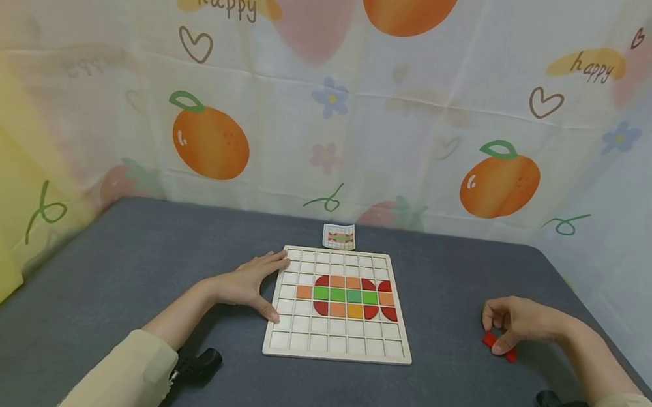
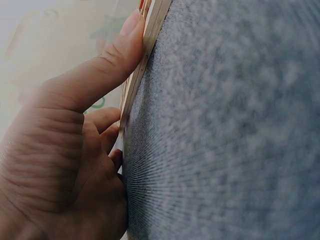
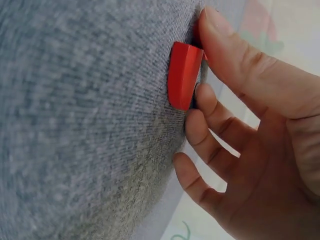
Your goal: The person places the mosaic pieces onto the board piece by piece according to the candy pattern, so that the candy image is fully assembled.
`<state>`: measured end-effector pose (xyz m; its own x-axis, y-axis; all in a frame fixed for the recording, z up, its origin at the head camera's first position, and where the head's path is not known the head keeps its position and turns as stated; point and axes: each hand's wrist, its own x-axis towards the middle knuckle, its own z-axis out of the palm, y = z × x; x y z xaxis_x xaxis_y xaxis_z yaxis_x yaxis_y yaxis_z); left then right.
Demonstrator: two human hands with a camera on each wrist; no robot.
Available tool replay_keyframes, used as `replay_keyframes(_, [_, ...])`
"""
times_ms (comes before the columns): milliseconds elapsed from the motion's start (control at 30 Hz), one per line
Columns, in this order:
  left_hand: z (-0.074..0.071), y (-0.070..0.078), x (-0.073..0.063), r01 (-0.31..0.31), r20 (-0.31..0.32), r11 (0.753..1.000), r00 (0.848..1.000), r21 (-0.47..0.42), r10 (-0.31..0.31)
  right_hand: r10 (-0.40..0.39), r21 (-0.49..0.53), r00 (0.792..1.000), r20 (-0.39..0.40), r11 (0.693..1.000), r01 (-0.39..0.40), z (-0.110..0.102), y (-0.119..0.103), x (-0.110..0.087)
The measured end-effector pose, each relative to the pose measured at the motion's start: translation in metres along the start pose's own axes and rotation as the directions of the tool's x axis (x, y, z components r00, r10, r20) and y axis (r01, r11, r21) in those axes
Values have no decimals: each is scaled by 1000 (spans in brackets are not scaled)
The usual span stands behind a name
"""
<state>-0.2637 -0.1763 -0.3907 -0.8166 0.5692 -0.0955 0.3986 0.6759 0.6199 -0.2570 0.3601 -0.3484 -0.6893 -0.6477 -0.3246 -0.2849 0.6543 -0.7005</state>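
Observation:
A white grid board (image 1: 330, 343) lies on the table, its middle rows bearing red rounded tiles and orange and green square tiles. My left hand (image 1: 246, 282) rests at the board's left edge, thumb and fingers spread and touching it; the left wrist view shows the thumb (image 2: 107, 65) against the edge. Far to the right, my right hand (image 1: 517, 321) is low over small red pieces (image 1: 511, 356) on the table. Its thumb and curled fingers pinch at one, mostly hidden by the thumb. Another red piece (image 3: 183, 76) with a curved side lies beside the thumb.
A small printed pattern card (image 1: 339, 229) lies just behind the board. The dark grey table (image 1: 181, 235) ends at a hanging cloth (image 1: 331, 151) printed with oranges. Black wrist devices (image 1: 201, 365) stick out from both sleeves above the table.

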Motion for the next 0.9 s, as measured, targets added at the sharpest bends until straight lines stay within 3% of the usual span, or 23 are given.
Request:
replay_keyframes(300, [0,1,0,0,2,1000,1000,-3,0,0,-27,999,-37,1000,-1,0,-1,1])
replay_keyframes(633, [0,1,0,4,0,1000,1000,3,-4,4,-119,988,-156,993,-23,2,-5,9])
replay_keyframes(900, [1,2,1,26,-5,1000,1000,13,-26,-16,-104,986,-167,995,-2,5,-12,15])
